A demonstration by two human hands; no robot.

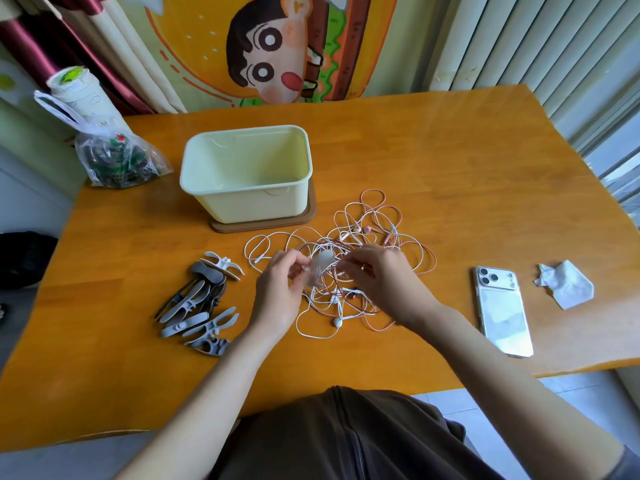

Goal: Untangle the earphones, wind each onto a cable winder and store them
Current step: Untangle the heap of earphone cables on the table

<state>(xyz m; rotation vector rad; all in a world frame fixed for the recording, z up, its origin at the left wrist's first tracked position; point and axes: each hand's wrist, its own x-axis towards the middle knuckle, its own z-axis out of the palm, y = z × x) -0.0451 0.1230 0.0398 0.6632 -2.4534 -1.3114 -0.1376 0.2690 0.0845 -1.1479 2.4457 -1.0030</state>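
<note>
Your left hand (277,292) is over the near left part of the tangle, with fingers and thumb curled round a pale winder (320,268), which is blurred. Your right hand (381,278) faces it from the right, its fingertips pinching thin cords of the earphones (363,230). The earphones lie in one tangled heap of white, pink and reddish cords under and beyond both hands, near the centre of the table (450,168). Left of your left hand, the spare winders (201,306) lie in a loose grey and white pile. To the right, apart from the heap, a phone (502,310) lies face down, with a crumpled tissue (568,284) farther right. Just beyond the heap, the box (246,171) stands open on a brown lid (311,213). A plastic bag (117,157) sits at the far left.
</note>
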